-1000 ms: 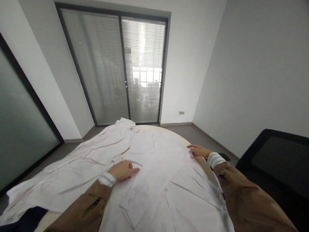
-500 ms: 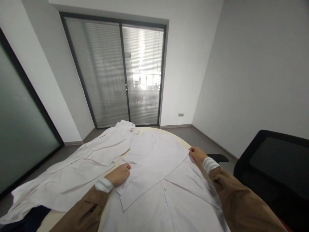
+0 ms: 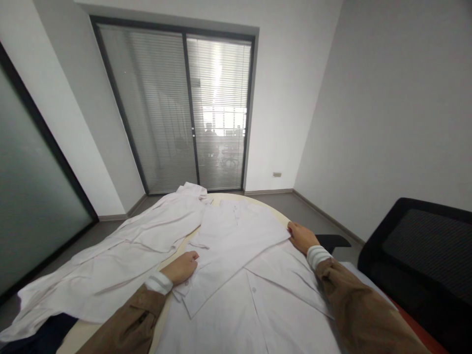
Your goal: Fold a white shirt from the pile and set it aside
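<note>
**White button shirt [image 3: 238, 255] laid flat on a curved-edge surface [image 3: 79, 335]**

At far left stands a frosted glass panel [image 3: 33, 187] in a dark frame. Dark navy cloth [image 3: 51, 334] shows at the surface's near left corner, partly under a white garment [image 3: 121, 260]. That garment runs, loosely creased, along the whole left edge, its bunched end reaching the far edge. Beyond it is a glass partition with blinds [image 3: 221, 162].

A bare strip of the surface separates the 2 pieces of clothing. The left hand [image 3: 181, 268], in a brown sleeve [image 3: 123, 322] with a striped white cuff, rests at the shirt's left side, fingers curled; whether its grip has cloth pinched, I cannot tell.

The shirt covers the surface from near the far edge to the near edge, right of the white garment. Its upper layer ends in a slanting edge, rising from a point near the left hand toward the right hand [image 3: 303, 238]; below that, 1 small button [image 3: 253, 290] shows on the front. The right hand's grip is closed on the shirt's right corner, near the surface's right edge.

Further right are a black armrest [image 3: 334, 241] and a black mesh-back chair [image 3: 416, 246], with a red patch [image 3: 420, 328] below.
</note>
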`<state>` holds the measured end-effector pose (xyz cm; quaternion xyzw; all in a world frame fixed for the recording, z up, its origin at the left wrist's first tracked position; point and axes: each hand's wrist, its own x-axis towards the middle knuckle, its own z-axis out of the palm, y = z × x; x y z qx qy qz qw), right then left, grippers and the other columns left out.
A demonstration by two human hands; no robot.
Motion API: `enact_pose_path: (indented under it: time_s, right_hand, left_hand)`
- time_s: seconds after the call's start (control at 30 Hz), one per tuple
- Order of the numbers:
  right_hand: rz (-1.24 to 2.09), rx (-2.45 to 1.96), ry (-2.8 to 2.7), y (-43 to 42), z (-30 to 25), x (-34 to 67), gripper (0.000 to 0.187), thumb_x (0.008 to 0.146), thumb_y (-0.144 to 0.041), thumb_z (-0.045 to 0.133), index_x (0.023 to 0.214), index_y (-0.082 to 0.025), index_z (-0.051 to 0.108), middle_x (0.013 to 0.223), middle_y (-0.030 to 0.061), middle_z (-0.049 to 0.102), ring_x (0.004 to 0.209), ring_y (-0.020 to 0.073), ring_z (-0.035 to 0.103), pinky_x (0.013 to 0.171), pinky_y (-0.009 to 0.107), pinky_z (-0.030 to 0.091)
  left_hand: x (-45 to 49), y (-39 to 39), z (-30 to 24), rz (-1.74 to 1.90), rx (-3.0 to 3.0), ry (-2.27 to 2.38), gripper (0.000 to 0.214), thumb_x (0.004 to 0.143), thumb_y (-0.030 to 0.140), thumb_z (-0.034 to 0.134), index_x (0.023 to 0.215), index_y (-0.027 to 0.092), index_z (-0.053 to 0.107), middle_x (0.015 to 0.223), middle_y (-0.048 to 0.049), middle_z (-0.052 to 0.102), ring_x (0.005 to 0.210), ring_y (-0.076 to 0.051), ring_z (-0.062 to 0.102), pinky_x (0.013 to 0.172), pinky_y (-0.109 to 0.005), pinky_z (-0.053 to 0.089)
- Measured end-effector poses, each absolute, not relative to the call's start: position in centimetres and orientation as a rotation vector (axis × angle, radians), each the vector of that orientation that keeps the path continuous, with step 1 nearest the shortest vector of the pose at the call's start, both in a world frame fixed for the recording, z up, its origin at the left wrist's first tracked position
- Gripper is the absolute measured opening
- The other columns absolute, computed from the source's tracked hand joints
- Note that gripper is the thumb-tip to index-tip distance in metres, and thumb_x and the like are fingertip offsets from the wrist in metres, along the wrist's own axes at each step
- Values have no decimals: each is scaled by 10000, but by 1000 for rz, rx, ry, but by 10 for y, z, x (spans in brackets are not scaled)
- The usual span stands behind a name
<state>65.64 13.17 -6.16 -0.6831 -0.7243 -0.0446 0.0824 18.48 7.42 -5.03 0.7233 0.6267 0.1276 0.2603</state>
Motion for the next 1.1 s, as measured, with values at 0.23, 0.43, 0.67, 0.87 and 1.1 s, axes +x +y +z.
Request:
enact_pose_path:
  time_s: [0.23,0.43,0.67,0.87,1.1]
  right_hand:
    - [-148,-2161,-2097,138,-61,645,106,900,-195,526,999,-197,563,1063,129,689,955,246,650,725,303,394]
    - [-146,-2261,-2018,147,-64,640,229,961,-265,443,1133,-170,560,971,164,710,856,279,685,724,358,448]
    - [-165,-1821,-2397,158,-69,648,597,868,-52,448,1425,-260,496,1476,100,507,1311,262,490,1013,376,441]
    - [67,-1775,-2497,174,-78,653,757,773,34,436,1470,-257,485,1524,100,461,1379,269,438,1126,433,363]
    - [698,-1816,-2344,187,-50,659,752,664,-98,580,1413,-166,555,1506,107,486,1391,294,436,1156,394,346]
  left_hand:
    - [187,73,-45,160,2024,1491,316,848,385,448,578,220,455,598,6,571,680,-205,581,620,-284,365]
    - [189,74,-50,168,2101,1551,352,814,460,462,561,227,390,562,28,447,623,-179,484,603,-293,291]
    - [191,72,-51,163,2074,1546,420,851,489,467,545,220,365,540,37,407,594,-161,457,572,-291,248]
    - [192,88,-52,539,2043,1783,367,903,476,479,699,196,597,708,-32,642,707,-196,586,652,-295,365]
    - [180,173,-66,878,1891,1660,360,893,318,533,1180,160,681,1137,-105,719,1011,-230,673,894,-307,489]
